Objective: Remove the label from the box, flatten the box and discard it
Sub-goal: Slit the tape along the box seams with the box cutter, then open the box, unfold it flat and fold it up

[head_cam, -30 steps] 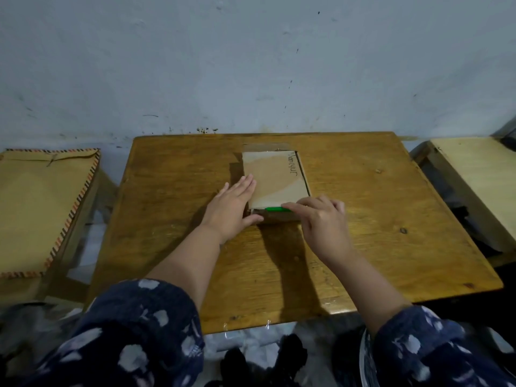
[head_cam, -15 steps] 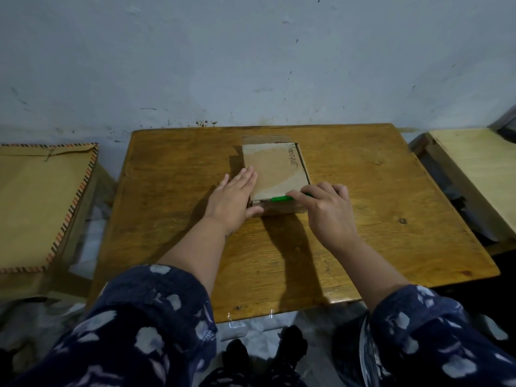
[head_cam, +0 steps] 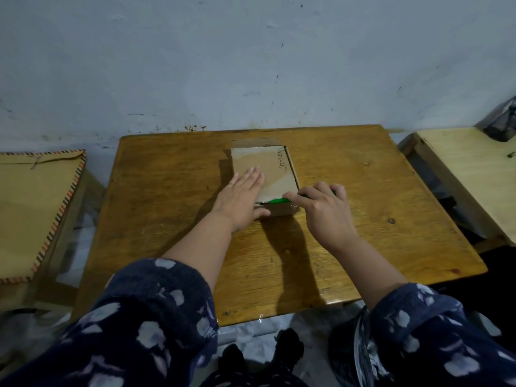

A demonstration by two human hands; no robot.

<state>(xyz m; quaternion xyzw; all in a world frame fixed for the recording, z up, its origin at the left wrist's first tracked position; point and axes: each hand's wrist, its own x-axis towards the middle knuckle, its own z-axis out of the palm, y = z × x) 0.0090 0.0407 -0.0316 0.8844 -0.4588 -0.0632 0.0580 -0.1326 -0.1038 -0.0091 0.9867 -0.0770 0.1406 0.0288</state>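
Note:
A small brown cardboard box (head_cam: 276, 169) lies flat on the wooden table (head_cam: 349, 191), with handwriting along its right edge. My left hand (head_cam: 241, 196) rests flat on the box's near left part, fingers spread over the top and thumb against the front side. My right hand (head_cam: 321, 210) is at the box's near right corner, fingers curled around a green tool (head_cam: 279, 201) whose tip lies along the front top edge. I cannot tell what kind of tool it is. Clear tape shines on the front face.
A brown envelope (head_cam: 30, 208) with a striped border lies on a low surface to the left. A pale wooden bench (head_cam: 469, 177) stands to the right. The wall runs close behind the table. Dark clutter lies on the floor below the table's near edge.
My left hand has slid further onto the box top. My right hand has moved right along the front edge with the green tool. The view has shifted slightly.

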